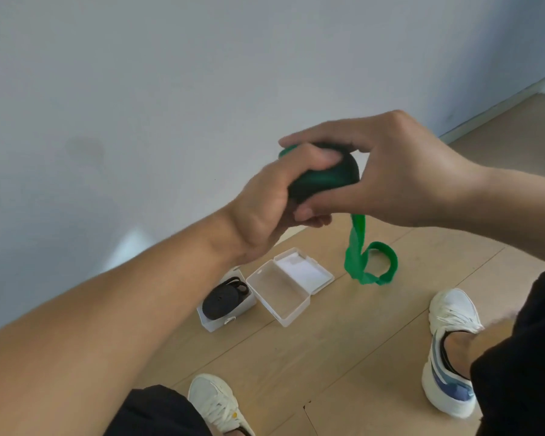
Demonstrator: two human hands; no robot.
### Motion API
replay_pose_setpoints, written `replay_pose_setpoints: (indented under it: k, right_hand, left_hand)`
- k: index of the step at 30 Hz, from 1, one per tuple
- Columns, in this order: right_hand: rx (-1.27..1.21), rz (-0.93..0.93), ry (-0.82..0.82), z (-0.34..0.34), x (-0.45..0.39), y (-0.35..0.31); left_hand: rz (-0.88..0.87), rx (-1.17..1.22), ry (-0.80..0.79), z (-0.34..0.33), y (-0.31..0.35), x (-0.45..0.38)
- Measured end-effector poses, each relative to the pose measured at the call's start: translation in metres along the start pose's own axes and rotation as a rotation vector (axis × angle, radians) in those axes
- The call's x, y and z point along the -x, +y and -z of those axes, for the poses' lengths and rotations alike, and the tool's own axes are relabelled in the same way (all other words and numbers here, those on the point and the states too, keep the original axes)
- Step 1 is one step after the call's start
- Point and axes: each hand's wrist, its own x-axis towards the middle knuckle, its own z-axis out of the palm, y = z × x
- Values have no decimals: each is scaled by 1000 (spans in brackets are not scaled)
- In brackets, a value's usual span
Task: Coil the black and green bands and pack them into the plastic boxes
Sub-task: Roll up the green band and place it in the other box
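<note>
Both hands are raised above the floor [343, 341]. Left hand [274, 196] and right hand [397, 171] curl their fingers round the coiled green band [324, 176]; its loose end hangs down. Black band [225, 298] lies in one box [213, 324]; the open box [283, 294] stands beside it.

wood-plank floor [328, 357], light tan, seams run diagonally | pale grey-white wall [170, 73] behind, pale skirting board [497, 105] at its foot, upper right | two white sneakers: one [216, 404] bottom centre, one [450, 350] right with blue side panel | black trouser legs [523, 366] at bottom edge and right edge
</note>
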Motion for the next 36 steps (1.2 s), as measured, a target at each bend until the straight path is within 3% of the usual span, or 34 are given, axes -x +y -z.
replay_pose_setpoints:
  k: [4,12,17,20,25,30,33,36]
  right_hand:
    - [-125,-4,-1,5,0,6]
    - [-27,-102,13,2,1,12]
    - [364,-166,20,-1,0,12]
    - [495,-121,-12,-10,3,10]
    - [31,-121,54,3,0,11]
    - [-208,-6,52,3,2,14]
    - [-197,-8,79,1,2,13]
    - [-88,-100,75,3,2,15]
  left_hand:
    - [-29,208,-85,9,2,-2]
    - [119,170,-167,16,-2,-2]
    - [195,-255,85,4,1,0]
    - [188,-315,233,-10,-7,1]
    - [158,-67,153,-10,6,3]
    - [137,212,-22,-1,7,4]
    - [157,237,-111,6,3,1]
    - [237,114,-149,17,9,0]
